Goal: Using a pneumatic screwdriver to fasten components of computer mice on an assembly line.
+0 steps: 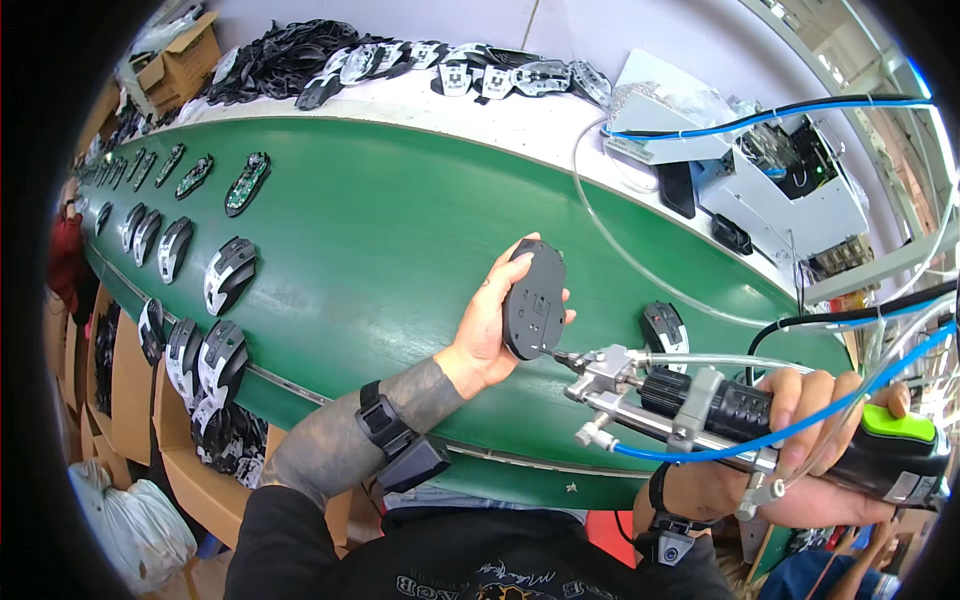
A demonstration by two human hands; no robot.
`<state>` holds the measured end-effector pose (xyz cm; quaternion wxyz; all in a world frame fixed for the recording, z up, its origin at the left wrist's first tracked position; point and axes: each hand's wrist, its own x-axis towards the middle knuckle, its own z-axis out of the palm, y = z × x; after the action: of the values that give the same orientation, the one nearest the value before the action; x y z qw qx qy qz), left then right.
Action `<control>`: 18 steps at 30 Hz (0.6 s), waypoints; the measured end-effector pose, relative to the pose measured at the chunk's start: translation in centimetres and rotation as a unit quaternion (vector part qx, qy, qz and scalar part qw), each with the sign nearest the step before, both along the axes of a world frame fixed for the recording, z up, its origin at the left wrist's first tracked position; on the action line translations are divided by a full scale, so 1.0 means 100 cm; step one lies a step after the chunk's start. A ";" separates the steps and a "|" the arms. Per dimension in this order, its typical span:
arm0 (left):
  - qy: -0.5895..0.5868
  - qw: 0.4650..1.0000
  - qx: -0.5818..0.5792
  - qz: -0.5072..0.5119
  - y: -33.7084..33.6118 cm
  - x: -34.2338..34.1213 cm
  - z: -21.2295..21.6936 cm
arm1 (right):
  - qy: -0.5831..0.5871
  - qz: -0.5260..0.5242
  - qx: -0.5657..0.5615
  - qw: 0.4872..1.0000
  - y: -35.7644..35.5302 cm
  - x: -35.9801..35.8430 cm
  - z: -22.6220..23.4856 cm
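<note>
My left hand grips a computer mouse above the green belt, its black underside turned up. The fingers wrap round its left side, and fingertips show past its right edge. My right hand is closed round a black and green electric screwdriver with a metal nozzle, held nearly level. The tip of the nozzle is at the lower end of the mouse; I cannot tell whether it touches. Blue and clear hoses run from the screwdriver. Just behind it, another mouse rests on the belt.
The green conveyor belt carries grey-black mouse shells and green circuit boards on the left. A white screw feeder stands back right. Mouse parts pile on the white ledge. Cardboard boxes stand left. Hoses hang at right.
</note>
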<state>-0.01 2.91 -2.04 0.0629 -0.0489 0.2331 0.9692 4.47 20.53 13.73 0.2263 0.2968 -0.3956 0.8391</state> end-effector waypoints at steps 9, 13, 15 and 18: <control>0.012 1.000 0.019 0.001 0.003 0.005 0.006 | -0.005 0.086 -0.004 0.996 -0.016 -0.014 -0.005; 0.063 0.957 -0.285 0.007 0.002 0.005 0.010 | 0.035 0.102 0.033 0.994 -0.005 -0.010 -0.003; 0.252 0.714 -0.640 0.128 -0.005 -0.006 0.013 | 0.025 0.056 0.136 0.989 0.011 -0.013 0.005; 0.262 0.647 -0.696 0.170 -0.011 -0.009 -0.010 | 0.009 0.127 0.173 0.977 0.028 -0.020 0.015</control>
<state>-0.87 1.84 -3.05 -0.2195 0.1389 0.8332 0.4882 2.43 23.33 15.19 0.0671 0.3866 -0.4916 0.7774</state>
